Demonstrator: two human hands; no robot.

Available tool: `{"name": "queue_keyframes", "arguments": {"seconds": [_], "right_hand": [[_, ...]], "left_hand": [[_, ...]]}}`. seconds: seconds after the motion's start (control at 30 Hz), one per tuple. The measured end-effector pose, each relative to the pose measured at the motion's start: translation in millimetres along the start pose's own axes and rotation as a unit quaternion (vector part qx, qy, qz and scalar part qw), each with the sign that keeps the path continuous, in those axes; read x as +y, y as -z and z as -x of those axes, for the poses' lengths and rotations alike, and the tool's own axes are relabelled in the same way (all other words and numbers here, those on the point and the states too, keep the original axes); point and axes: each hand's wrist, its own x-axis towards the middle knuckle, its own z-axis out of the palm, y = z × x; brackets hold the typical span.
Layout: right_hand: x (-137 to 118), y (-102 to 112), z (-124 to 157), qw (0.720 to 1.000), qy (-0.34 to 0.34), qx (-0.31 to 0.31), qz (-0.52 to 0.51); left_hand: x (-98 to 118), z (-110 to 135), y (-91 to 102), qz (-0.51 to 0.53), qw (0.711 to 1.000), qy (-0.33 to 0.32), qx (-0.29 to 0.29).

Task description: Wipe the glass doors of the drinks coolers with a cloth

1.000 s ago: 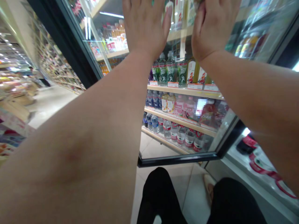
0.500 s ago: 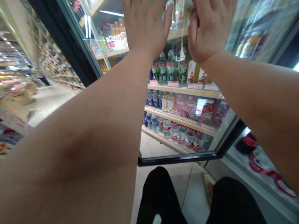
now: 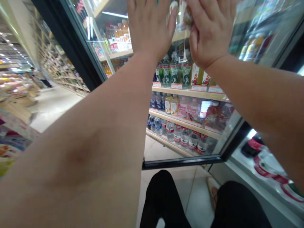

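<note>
Right hand (image 3: 211,34) shifted left, beside left hand (image 3: 149,28) — flat open on glass door (image 3: 166,148); right's grip unclear.

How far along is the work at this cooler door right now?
Done: the glass door stands swung open. In hand: the left hand lies flat on the glass; the right hand is beside it, something pale at its fingers, too blurred to name. Left: the pane shows no clear mark either way; bottles show plainly in its lower part.
</note>
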Motion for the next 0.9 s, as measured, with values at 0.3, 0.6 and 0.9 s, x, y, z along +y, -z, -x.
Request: {"name": "queue_keyframes", "arguments": {"seconds": [0.3,0.6,0.9], "right_hand": [[-8,11,-40,0.996,-0.088,-0.012,-0.031],[9,-3,-50,0.997,-0.06,0.044,-0.027],[45,7,-32,0.987,-0.155,0.044,0.004]], "left_hand": [[3,14,19.2,0.027,0.998,-0.056,0.023],[7,20,29.9,0.052,0.995,-0.07,0.038],[11,21,35.2,0.047,0.996,-0.063,0.033]]}}
